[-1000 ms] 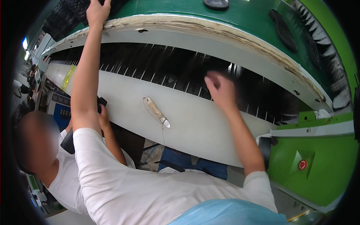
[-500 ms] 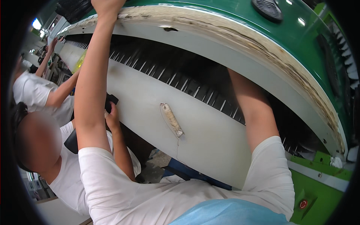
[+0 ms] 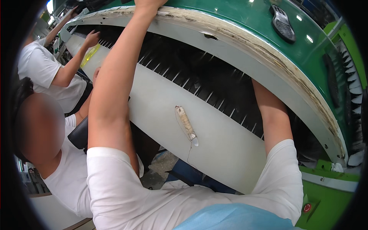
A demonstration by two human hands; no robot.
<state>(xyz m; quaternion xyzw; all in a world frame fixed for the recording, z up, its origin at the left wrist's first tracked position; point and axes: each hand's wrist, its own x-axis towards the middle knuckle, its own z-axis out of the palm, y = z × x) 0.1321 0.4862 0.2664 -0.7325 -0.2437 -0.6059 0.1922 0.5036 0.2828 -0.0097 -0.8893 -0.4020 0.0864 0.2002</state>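
Observation:
My left hand (image 3: 150, 4) reaches up to the green surface (image 3: 234, 17) above the worn, pale edge of the upper deck. The top of the picture cuts off its fingers. Under that deck, my right forearm (image 3: 270, 111) goes into a dark slot, which hides the right hand. A small knife-like tool (image 3: 186, 123) with a cream, wrapped handle and a short, shiny blade lies on the white ledge (image 3: 226, 153) between my arms. A thin cord runs from it over the ledge's near edge.
A black shoe sole (image 3: 283, 23) rests on the green surface. Thin metal rods (image 3: 184, 83) line the slot. Two co-workers in white shirts are close on my left, beside a yellow see-through strip (image 3: 90, 56). A green machine panel with a red button (image 3: 307, 207) stands right.
The view has shifted, so the ledge and tool sit farther right. My left hand remains up at the deck edge and my right arm inside the slot. A co-worker's hand has risen near the slot.

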